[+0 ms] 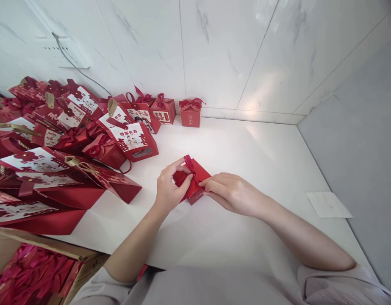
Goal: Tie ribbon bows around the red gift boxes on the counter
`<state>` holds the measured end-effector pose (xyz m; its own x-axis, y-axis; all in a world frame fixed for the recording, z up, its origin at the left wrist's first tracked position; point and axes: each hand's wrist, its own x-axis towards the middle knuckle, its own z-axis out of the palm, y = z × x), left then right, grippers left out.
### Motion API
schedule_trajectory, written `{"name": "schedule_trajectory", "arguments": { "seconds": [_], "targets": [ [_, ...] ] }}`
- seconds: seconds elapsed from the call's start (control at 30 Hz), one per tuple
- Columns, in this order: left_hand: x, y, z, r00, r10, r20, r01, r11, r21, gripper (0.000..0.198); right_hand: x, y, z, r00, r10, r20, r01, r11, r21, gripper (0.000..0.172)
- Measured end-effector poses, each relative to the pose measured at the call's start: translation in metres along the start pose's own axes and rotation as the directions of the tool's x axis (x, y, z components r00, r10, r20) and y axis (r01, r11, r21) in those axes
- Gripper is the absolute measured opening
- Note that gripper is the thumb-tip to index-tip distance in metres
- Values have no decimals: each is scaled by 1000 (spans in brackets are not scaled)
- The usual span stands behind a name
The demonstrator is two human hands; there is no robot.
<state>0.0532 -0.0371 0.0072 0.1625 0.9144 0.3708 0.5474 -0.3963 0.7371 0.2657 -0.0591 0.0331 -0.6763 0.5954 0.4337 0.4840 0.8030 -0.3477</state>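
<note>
A small red gift box (pixel 200 171) stands on the white table in front of me, with a dark red ribbon (pixel 189 164) over its top. My left hand (pixel 170 186) is at the box's left side, thumb and fingers closed on the ribbon near the middle of the lid. From the right, my right hand (pixel 231 192) pinches at the box's right edge, its fingertips together on what looks like a ribbon end. The fingers partly hide the knot and the box's left side.
Many red gift boxes and bags (pixel 131 140) crowd the table's left side. One ribboned box (pixel 190 115) stands by the tiled wall. A white paper (pixel 328 205) lies at the right edge. Below left, a carton (pixel 84 271) holds more red ribboned boxes. A grey cable (pixel 77 70) hangs along the wall.
</note>
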Motion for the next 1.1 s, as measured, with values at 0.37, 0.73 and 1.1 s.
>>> {"name": "schedule_trajectory", "arguments": {
  "seconds": [0.37,0.73,1.1],
  "targets": [
    [-3,3,5,998,61,24,-63,991,115,38,0,-2,0,985,-64,158,79,992,-94,23],
    [6,-5,-6,993,42,114,-33,996,-79,9,-2,-1,-21,955,-16,297,11,1000,20,19],
    [5,-10,-5,962,-9,272,59,983,-176,23,-2,-2,-25,961,104,257,-124,990,63,17]
  ]
}}
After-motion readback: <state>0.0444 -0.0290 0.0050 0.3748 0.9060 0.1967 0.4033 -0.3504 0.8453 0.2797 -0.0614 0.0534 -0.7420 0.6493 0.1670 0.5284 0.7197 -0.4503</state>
